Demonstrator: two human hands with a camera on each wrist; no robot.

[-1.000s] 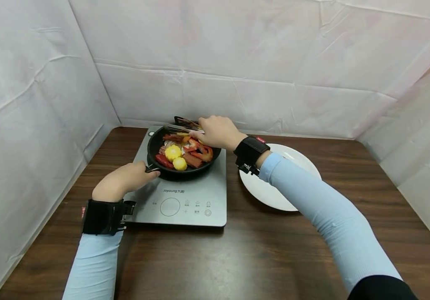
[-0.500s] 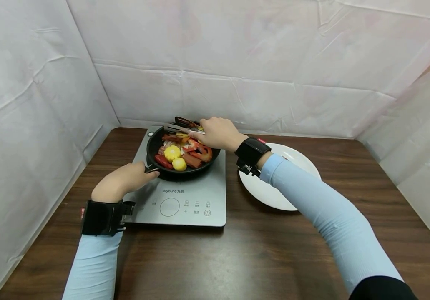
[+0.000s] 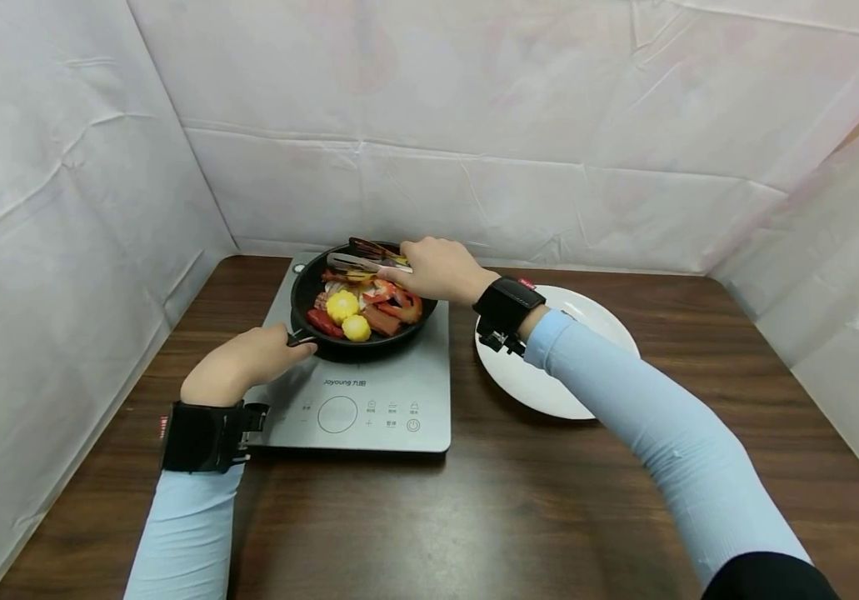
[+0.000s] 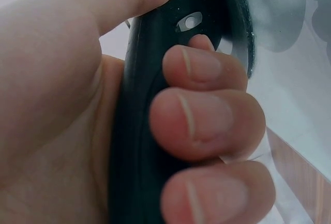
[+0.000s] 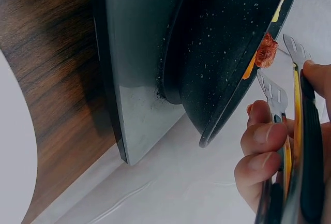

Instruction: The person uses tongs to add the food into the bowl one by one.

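"Joyoung" brand with two small characters after it on the grey cooktop (image 3: 357,392) front panel, at 6 o'clock from the pan (image 3: 362,302), button labels along the panel's front edge too small to read

1. The right hand (image 3: 436,268) slid a touch toward the plate (image 3: 549,392) and nearer the pan's (image 3: 309,287) rim.
2. The tongs (image 3: 365,262) seem lowered closer over the food (image 3: 362,304), though it's hard to tell.
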